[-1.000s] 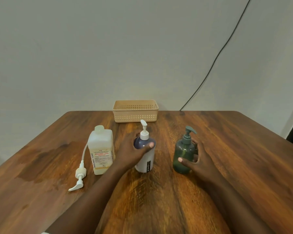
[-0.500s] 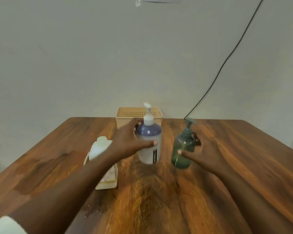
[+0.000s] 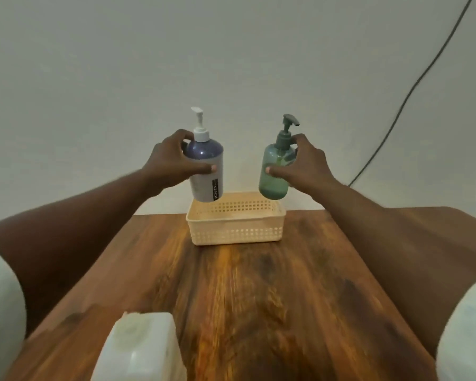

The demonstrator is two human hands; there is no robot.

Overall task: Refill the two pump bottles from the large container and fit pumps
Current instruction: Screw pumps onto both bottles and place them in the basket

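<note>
My left hand (image 3: 173, 163) grips the purple and white pump bottle (image 3: 207, 171), which has a white pump on top. In my right hand (image 3: 302, 166) is the green pump bottle (image 3: 274, 171) with its dark green pump fitted. Both bottles are held upright in the air, just above the beige plastic basket (image 3: 235, 229) at the far end of the wooden table (image 3: 259, 298). The large white container (image 3: 140, 350) stands close to me at the bottom of the view, blurred and partly cut off.
A black cable (image 3: 412, 86) runs down the pale wall at the right. The basket sits against the wall at the table's far edge. My white sleeves show in both lower corners.
Both hands lifted the bottles off the table and carried them forward to above the basket. The view moved forward, so the large container now sits at the bottom edge.
</note>
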